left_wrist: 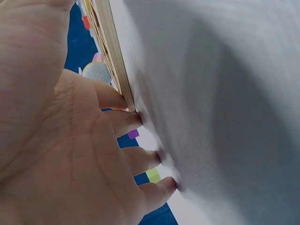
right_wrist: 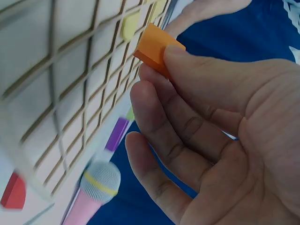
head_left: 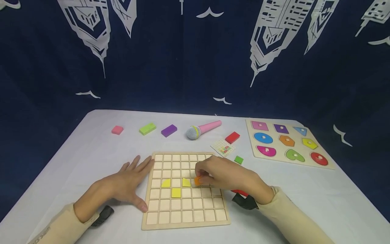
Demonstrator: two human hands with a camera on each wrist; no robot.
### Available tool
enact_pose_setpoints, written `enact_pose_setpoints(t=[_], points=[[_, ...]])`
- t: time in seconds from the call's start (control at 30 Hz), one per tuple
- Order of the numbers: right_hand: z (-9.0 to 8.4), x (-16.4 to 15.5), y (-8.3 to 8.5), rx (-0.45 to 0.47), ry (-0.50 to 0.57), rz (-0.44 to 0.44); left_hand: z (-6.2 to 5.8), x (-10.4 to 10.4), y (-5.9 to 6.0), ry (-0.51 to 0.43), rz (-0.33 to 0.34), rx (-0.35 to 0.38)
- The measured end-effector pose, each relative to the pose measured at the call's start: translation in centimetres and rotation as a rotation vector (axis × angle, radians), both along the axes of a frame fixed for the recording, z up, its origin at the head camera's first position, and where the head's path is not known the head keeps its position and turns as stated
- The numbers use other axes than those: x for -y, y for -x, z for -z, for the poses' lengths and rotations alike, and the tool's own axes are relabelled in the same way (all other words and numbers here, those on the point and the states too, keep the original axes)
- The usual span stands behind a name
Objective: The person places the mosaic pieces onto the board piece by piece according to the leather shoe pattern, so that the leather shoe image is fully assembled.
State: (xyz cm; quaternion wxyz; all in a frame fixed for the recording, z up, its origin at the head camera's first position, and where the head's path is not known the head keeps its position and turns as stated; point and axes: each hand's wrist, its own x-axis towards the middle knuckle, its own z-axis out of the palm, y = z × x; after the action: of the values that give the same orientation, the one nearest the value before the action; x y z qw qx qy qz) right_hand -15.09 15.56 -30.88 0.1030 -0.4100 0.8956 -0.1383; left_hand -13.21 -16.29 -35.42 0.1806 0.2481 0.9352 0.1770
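My right hand point(head_left: 226, 176) pinches a small orange tile point(right_wrist: 154, 47) between thumb and the first fingers, the other fingers loosely curled beneath; the tile hangs just over the wooden grid board point(head_left: 164, 223), close above its middle cells. Just to the left of my pinch, three yellow tiles point(head_left: 175, 192) sit in the board's cells, the nearest one right beside the orange tile. My left hand point(head_left: 128, 184) lies flat on the white table point(head_left: 304, 189), fingers straight and spread, holding nothing, its fingertips and thumb touching the board's left edge. Beyond my right hand lie a small pattern card point(head_left: 222, 147), a little green tile point(head_left: 239, 160) and a red block point(head_left: 232, 137); farther off sit a pink toy microphone point(head_left: 202, 129) and purple point(head_left: 169, 130), green point(head_left: 147, 128) and pink point(head_left: 117, 130) blocks. Well off to my right rests a shape puzzle board point(head_left: 253, 154).
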Motion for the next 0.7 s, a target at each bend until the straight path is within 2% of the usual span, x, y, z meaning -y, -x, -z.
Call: enact_pose_setpoints(t=[0.27, 0.5, 0.7], points=[[0.5, 4.2, 0.1, -0.043, -0.016, -0.043, -0.1, 0.0, 0.0, 0.009, 0.001, -0.012], [0.9, 7.5, -0.1, 0.023, 0.01, 0.009, -0.1, 0.2, 0.0, 0.009, 0.014, -0.018], [1.7, 8.8, -0.6, -0.035, -0.04, 0.027, -0.1, 0.1, -0.1, 0.012, 0.025, -0.019]])
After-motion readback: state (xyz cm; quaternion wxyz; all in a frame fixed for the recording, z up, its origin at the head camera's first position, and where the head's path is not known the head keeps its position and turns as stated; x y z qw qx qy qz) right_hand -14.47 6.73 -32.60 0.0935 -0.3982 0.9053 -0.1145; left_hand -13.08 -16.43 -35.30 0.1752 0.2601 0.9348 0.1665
